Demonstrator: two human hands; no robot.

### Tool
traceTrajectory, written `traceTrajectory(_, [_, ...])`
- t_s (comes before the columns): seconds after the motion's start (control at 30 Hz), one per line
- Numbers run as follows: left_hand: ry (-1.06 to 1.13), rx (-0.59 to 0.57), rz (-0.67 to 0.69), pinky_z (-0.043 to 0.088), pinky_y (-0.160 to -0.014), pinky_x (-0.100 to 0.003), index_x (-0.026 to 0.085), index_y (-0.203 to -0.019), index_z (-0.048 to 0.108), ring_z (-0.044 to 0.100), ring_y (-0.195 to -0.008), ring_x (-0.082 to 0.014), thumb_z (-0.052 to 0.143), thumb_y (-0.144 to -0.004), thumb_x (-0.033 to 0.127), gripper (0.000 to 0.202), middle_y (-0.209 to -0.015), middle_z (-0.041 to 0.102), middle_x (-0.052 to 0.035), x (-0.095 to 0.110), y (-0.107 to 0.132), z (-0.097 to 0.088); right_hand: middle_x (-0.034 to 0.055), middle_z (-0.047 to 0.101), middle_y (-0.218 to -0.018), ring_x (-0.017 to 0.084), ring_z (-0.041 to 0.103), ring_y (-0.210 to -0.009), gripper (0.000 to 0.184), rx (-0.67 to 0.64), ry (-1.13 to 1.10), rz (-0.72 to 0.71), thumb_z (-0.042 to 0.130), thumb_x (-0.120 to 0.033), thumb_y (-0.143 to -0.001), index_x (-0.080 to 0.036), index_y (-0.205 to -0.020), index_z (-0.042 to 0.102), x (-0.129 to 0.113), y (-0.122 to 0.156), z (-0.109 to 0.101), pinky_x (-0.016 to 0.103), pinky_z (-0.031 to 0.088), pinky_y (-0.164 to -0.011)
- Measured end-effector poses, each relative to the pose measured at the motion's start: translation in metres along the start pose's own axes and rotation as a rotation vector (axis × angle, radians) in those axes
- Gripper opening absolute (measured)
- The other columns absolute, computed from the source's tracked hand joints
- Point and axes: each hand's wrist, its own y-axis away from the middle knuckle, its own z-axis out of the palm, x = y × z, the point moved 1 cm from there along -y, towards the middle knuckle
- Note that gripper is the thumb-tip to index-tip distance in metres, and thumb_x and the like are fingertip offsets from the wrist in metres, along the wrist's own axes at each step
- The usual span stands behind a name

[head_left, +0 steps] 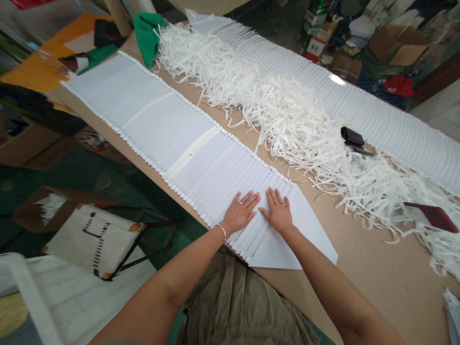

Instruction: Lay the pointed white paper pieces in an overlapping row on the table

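L hand [240,214] & R hand [278,211]: fingers splayed flat, released, no grasp, both resting on long white pleated sheet [215,167]; its long axis runs fwd-left from hands along tan wooden bench [391,292].

No legible text; printing on stacked cartons [313,40] too blurred to read.

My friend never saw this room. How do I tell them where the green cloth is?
Find the long table. At its far end, find the heap of white strips. The green cloth sits at the heap's tip, crumpled and bright against the white.
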Motion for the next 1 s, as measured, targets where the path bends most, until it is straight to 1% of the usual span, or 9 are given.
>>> traceTrajectory(0.2, [-0.016,0.012,-0.002,0.016,-0.126,-0.056,0.025,-0.158,0.025,0.015,-0.155,-0.0207,0.031,-0.104,0.043,0.057,-0.164,0.028,-0.0003,-0.001,0.0,0.001,0.0067,0.015,-0.166,0.026,0.014,-0.154,0.075,-0.011,-0.002,-0.027,0.035,-0.06,-0.099,-0.018,-0.16,0.02,0.0,-0.005,-0.002,0.055,0.018,-0.121])
traceTrajectory(0.33, [-0.012,0.018,0.0,0.016,-0.125,-0.056,0.024,-0.158,0.024,0.015,-0.155,-0.0204,0.03,-0.104,0.044,0.058,-0.164,0.027,-0.0005,-0.002,0.001,0.002,0.0082,0.015,-0.166,0.026,0.014,-0.154,0.077,-0.006,0.005,-0.01,0.035,-0.061,-0.099,-0.017,-0.16,0.019,-0.002,-0.004,0.0,0.056,0.018,-0.12])
traceTrajectory(0.53, [0.019,0.031,-0.013,0.014,-0.125,-0.055,0.024,-0.158,0.022,0.017,-0.154,-0.0208,0.03,-0.104,0.044,0.059,-0.163,0.029,-0.0025,0.001,0.0,0.004,0.0109,0.021,-0.164,0.029,0.015,-0.154,0.077,0.039,0.018,0.025,0.034,-0.062,-0.098,-0.017,-0.159,0.022,-0.001,0.001,0.003,0.058,0.013,-0.121])
traceTrajectory(0.6, [0.045,0.021,-0.013,0.015,-0.125,-0.054,0.024,-0.158,0.022,0.017,-0.154,-0.0204,0.03,-0.104,0.043,0.059,-0.163,0.029,-0.0022,-0.002,0.0,0.002,0.0116,0.022,-0.164,0.029,0.016,-0.153,0.077,0.031,0.017,0.026,0.034,-0.062,-0.098,-0.017,-0.159,0.022,0.0,0.003,0.003,0.058,0.015,-0.12])
traceTrajectory(0.67, [0.082,-0.003,-0.005,0.017,-0.125,-0.051,0.025,-0.158,0.022,0.018,-0.154,-0.0187,0.029,-0.104,0.042,0.057,-0.164,0.029,-0.001,-0.009,0.001,-0.003,0.0111,0.021,-0.165,0.028,0.015,-0.154,0.076,0.02,0.018,0.024,0.033,-0.062,-0.098,-0.018,-0.159,0.021,0.003,0.005,0.002,0.057,0.018,-0.12])
traceTrajectory(0.77, [0.122,-0.043,-0.006,0.019,-0.125,-0.047,0.027,-0.158,0.023,0.016,-0.154,-0.0175,0.028,-0.105,0.039,0.055,-0.165,0.025,-0.0004,-0.025,0.011,-0.012,0.0101,0.017,-0.166,0.026,0.011,-0.154,0.077,0.025,0.027,0.013,0.031,-0.062,-0.099,-0.018,-0.16,0.017,0.007,0.005,0.0,0.056,0.017,-0.12])
traceTrajectory(0.83, [0.124,-0.07,0.008,0.016,-0.125,-0.049,0.028,-0.158,0.023,0.014,-0.155,-0.0193,0.033,-0.104,0.039,0.057,-0.165,0.024,-0.0008,-0.033,0.02,-0.017,0.0114,0.017,-0.166,0.027,0.01,-0.154,0.079,0.017,0.03,0.016,0.031,-0.063,-0.098,-0.016,-0.16,0.015,0.008,0.002,-0.001,0.056,0.016,-0.12])
traceTrajectory(0.9, [0.115,-0.102,0.046,0.014,-0.125,-0.052,0.03,-0.158,0.023,0.012,-0.155,-0.0214,0.039,-0.102,0.042,0.059,-0.165,0.024,-0.0007,-0.035,0.029,-0.017,0.0144,0.017,-0.166,0.028,0.01,-0.154,0.083,-0.009,0.027,0.044,0.033,-0.064,-0.097,-0.013,-0.16,0.015,0.007,-0.001,0.001,0.057,0.018,-0.119])
traceTrajectory(1.0, [0.096,-0.139,0.085,0.01,-0.125,-0.055,0.034,-0.157,0.025,0.01,-0.156,-0.0226,0.043,-0.1,0.043,0.06,-0.166,0.022,0.0002,-0.032,0.037,-0.011,0.0182,0.017,-0.165,0.03,0.012,-0.154,0.087,-0.034,0.015,0.079,0.034,-0.066,-0.096,-0.009,-0.159,0.016,0.006,-0.007,0.003,0.056,0.02,-0.119])
